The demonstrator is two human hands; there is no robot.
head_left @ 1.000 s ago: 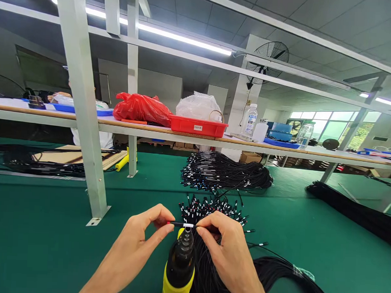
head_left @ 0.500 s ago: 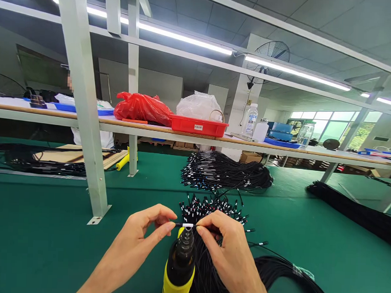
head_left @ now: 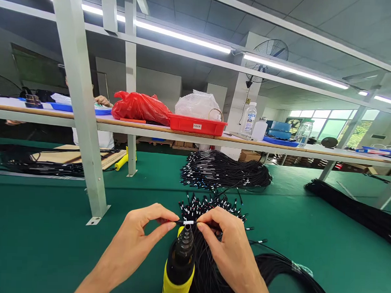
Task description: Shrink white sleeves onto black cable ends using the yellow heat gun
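Between my two hands a thin black cable (head_left: 180,223) with a white sleeve (head_left: 188,222) is held level. My left hand (head_left: 144,234) pinches its left end between thumb and fingers. My right hand (head_left: 226,237) pinches it just right of the white sleeve. Right below the sleeve stands the dark nozzle of a yellow and black heat gun (head_left: 179,267), pointing up. Behind it lies a pile of black cables (head_left: 207,266), their white-marked ends (head_left: 212,205) fanned out beyond my hands.
A second cable bundle (head_left: 226,169) lies further back, and another (head_left: 353,212) at the right. A coiled cable (head_left: 287,269) is at front right. A metal post (head_left: 84,117) rises at left. The shelf holds a red tray (head_left: 198,126) and bottles. Another person's hand (head_left: 103,101) shows behind the shelf.
My left fingers have closed more tightly on the cable end, and the white sleeve is slightly turned and raised above the nozzle. Another person's hand has appeared behind the shelf.
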